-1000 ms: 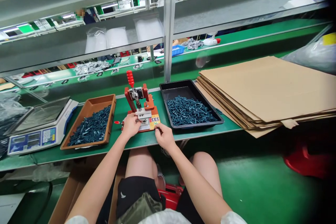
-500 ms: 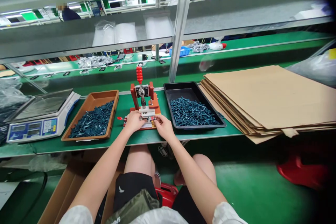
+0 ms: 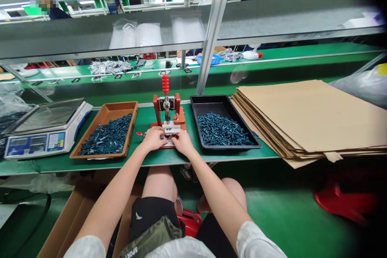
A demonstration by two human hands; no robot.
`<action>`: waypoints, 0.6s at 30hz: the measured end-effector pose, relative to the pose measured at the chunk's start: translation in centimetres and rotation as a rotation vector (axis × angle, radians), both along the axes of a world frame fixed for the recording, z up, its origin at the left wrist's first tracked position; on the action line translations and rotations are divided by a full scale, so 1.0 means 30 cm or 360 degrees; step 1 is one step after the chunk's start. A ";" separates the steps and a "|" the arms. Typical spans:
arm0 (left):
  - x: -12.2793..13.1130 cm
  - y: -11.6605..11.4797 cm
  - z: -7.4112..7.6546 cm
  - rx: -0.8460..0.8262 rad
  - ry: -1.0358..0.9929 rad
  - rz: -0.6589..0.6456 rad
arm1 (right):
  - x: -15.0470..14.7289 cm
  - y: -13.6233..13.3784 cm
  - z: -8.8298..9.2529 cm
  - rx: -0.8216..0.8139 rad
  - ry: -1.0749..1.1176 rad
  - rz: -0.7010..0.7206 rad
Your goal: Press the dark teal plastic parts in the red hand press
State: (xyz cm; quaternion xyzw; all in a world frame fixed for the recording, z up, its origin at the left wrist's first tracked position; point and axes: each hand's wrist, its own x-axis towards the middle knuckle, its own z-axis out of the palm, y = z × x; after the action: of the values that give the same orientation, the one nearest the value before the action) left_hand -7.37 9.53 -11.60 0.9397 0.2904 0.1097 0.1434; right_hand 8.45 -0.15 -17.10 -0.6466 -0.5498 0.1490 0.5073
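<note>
The L hand (image 3: 153, 138) and R hand (image 3: 183, 143) are together, fingers curled over the base of a red-handled toggle press (image 3: 167, 107), low under the press head, where the work gets held. Can't tell from here what's under the fingers; the hands hide it. The press stands between two trays, handy for either hand: brown tray (image 3: 104, 109) on the L, black tray (image 3: 208, 100) on the R, each heaped w/ dark teal parts (image 3: 222, 130). Digital scale (image 3: 48, 145) sits past the brown tray, at the L end, within a short reach. Stack of flat cardboard sheets (image 3: 311, 117) lies R of the black tray, overhanging the bench edge. Bench top is smooth green (image 3: 151, 159), w/ a steel shelf (image 3: 105, 50) above holding clear plastic bags (image 3: 148, 34). Another green line runs beyond, w/ a co-worker's dark sleeve (image 3: 57, 14) far off. Red stool (image 3: 344, 201) on the green floor, R.
</note>
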 end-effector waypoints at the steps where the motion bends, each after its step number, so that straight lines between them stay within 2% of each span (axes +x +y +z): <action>1: -0.001 -0.002 -0.005 0.0022 -0.0021 -0.0017 | -0.001 -0.003 -0.002 0.0031 -0.0037 -0.0021; 6: -0.015 -0.043 -0.034 0.0175 -0.0110 -0.0053 | -0.003 -0.008 -0.005 0.0105 -0.0128 -0.0084; 9: -0.065 -0.065 -0.043 0.0280 -0.0314 -0.0088 | 0.000 -0.006 -0.006 0.0128 -0.0159 -0.0072; 11: -0.111 -0.051 -0.044 0.0413 -0.0625 0.0127 | 0.001 -0.005 -0.009 0.0119 -0.0161 -0.0070; 13: -0.141 -0.015 -0.044 0.0456 -0.0998 0.0564 | -0.001 -0.004 -0.013 0.0099 -0.0161 -0.0073; 14: -0.142 0.004 -0.045 0.0378 -0.1134 0.0750 | -0.002 -0.005 -0.014 0.0094 -0.0156 -0.0082; 15: -0.133 0.020 -0.046 0.0246 -0.1196 0.0841 | -0.003 -0.005 -0.014 0.0092 -0.0147 -0.0095; 16: -0.115 0.029 -0.049 0.0099 -0.1185 0.0831 | -0.004 -0.006 -0.014 0.0092 -0.0132 -0.0107; 18: -0.062 0.022 -0.057 -0.0097 -0.1037 0.0632 | -0.002 -0.009 -0.013 0.0080 -0.0089 -0.0117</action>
State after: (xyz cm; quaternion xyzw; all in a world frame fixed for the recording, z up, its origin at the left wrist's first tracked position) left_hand -9.23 10.17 -13.31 0.7762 0.4092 0.4198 0.2321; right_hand 8.39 -0.41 -17.49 -0.6574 -0.5431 0.0984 0.5130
